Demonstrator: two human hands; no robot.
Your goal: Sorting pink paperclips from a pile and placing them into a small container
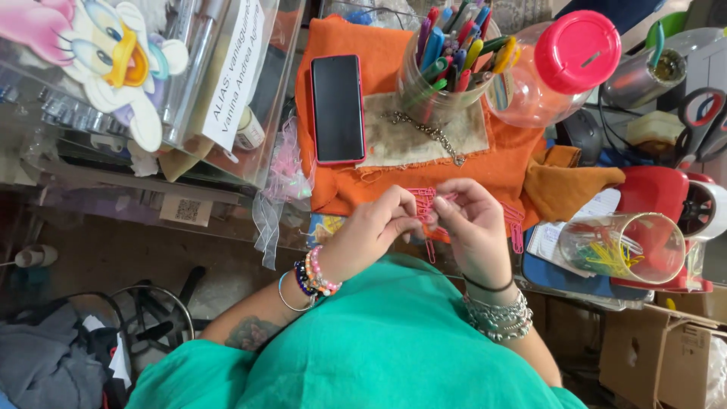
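Observation:
My left hand [371, 231] and my right hand [473, 223] meet over the front edge of an orange cloth [379, 45]. Both pinch a cluster of pink paper clips [424, 201], linked together and hanging down between the fingers. More pink paper clips [515, 227] lie on the cloth just right of my right hand. A black phone in a pink case [337, 106] lies flat on the cloth above my left hand. A metal chain [428, 132] rests on a beige patch behind the clips.
A clear cup of markers [447, 57] stands behind the hands. A clear jar with a pink lid [564, 64] sits at the right. A tipped glass of coloured paper clips [621, 246] lies right of my hand. Scissors [700, 121] and clear organiser boxes [151, 91] flank the cloth.

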